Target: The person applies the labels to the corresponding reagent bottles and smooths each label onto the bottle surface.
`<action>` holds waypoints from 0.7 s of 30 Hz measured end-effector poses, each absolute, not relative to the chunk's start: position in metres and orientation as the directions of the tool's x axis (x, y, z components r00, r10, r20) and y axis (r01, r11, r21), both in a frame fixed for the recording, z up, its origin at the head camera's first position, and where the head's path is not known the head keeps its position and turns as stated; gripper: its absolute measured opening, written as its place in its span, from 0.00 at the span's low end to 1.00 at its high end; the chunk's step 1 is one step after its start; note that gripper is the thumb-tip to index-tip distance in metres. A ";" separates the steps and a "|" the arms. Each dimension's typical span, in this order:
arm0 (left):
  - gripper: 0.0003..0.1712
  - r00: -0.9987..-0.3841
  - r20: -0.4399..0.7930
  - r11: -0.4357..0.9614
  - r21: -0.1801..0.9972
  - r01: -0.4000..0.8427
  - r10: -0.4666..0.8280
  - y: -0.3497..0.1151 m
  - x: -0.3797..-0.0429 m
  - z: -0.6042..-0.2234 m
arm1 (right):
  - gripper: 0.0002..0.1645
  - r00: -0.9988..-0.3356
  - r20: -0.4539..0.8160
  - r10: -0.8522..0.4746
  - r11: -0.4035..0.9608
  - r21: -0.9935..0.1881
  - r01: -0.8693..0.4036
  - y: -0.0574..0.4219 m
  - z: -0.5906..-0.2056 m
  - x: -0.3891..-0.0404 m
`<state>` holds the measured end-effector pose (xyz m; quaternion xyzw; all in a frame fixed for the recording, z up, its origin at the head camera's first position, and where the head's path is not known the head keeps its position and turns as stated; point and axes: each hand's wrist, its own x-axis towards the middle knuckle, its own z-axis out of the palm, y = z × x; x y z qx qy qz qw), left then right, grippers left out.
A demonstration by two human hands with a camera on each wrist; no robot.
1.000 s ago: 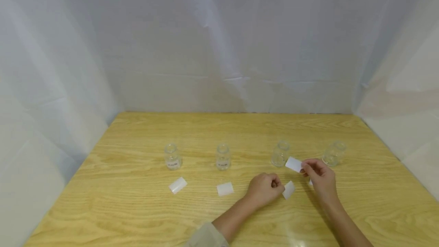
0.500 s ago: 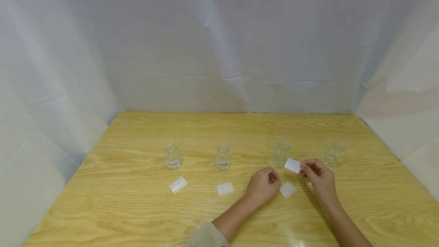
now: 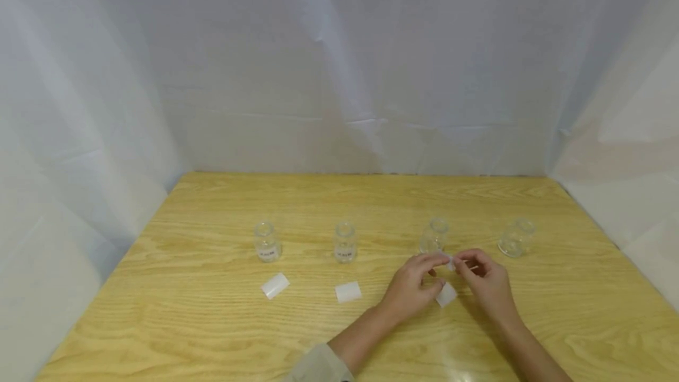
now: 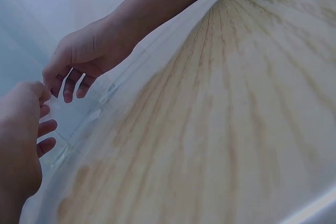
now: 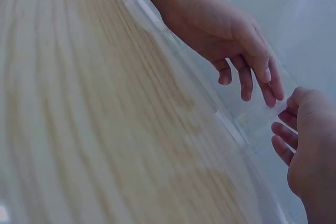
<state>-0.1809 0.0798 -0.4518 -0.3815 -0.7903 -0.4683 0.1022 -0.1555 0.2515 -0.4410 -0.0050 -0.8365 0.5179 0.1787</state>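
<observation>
In the head view, my right hand [image 3: 487, 282] pinches a small white label [image 3: 450, 263] between thumb and index finger. Most of the label is covered by fingers. My left hand [image 3: 411, 287] reaches across to it, its index fingertip right at the label's edge and its thumb apart below. Both wrist views show the fingertips of the two hands meeting; in the right wrist view the left hand's fingers [image 5: 245, 82] are loosely extended. Just behind the label stands a clear glass jar [image 3: 437, 231]. Another white piece [image 3: 447, 295] lies on the table, partly under the left thumb.
Two glass jars [image 3: 267, 241] [image 3: 345, 242] with printed labels stand to the left. A fourth-position plain jar [image 3: 516, 238] is at the right. White pieces [image 3: 275, 286] [image 3: 348, 292] lie before the left jars. White sheeting [image 3: 339, 75] surrounds the wooden table [image 3: 212, 335].
My left hand has moved up and right from beside the loose white piece to the held label, its fingers extending. The right hand has shifted slightly left, still pinching the label.
</observation>
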 end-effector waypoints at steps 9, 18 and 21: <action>0.18 -0.749 0.455 0.246 0.750 0.614 0.482 0.080 -0.180 -0.450 | 0.06 -0.928 0.362 0.084 0.412 -0.861 -0.298 0.250 -0.443 -0.156; 0.15 -0.844 0.331 0.151 0.892 0.425 0.422 0.081 -0.179 -0.449 | 0.08 -0.935 0.355 -0.003 0.369 -0.868 -0.331 0.249 -0.442 -0.154; 0.11 -0.878 0.294 0.074 0.936 0.345 0.378 0.082 -0.179 -0.450 | 0.07 -0.931 0.363 0.028 0.364 -0.871 -0.329 0.248 -0.442 -0.154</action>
